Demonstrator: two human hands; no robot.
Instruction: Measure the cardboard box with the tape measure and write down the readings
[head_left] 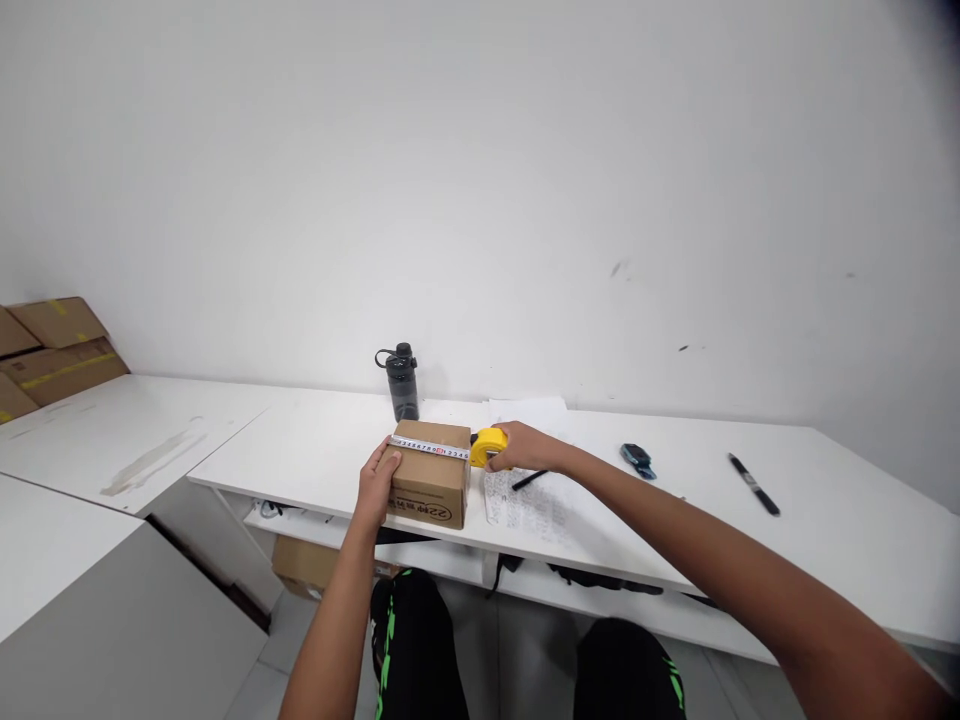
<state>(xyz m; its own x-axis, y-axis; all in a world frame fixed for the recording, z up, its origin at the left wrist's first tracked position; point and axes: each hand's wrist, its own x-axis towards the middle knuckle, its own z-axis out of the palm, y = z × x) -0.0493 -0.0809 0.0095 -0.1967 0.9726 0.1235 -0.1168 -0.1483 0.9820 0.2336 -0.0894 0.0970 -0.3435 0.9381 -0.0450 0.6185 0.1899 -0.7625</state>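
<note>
A brown cardboard box (427,480) with dark printing on its front sits near the front edge of the white table. Across its top runs the white blade of a yellow tape measure (489,446). My right hand (516,447) is closed around the tape measure's case at the box's right side. At the left edge, my left hand (377,482) grips the box, thumb on top near the blade's end. Whether its fingers also pinch the blade's tip I cannot tell. Written paper (525,505) with a black pen (530,480) on it lies to the right, partly under my right arm.
A dark water bottle (403,385) stands behind the box by the wall. Right of my forearm lie a dark blue watch-like object (637,459) and a black marker (754,484). Cardboard boxes (64,360) are stacked at far left; another box (304,565) is below the table.
</note>
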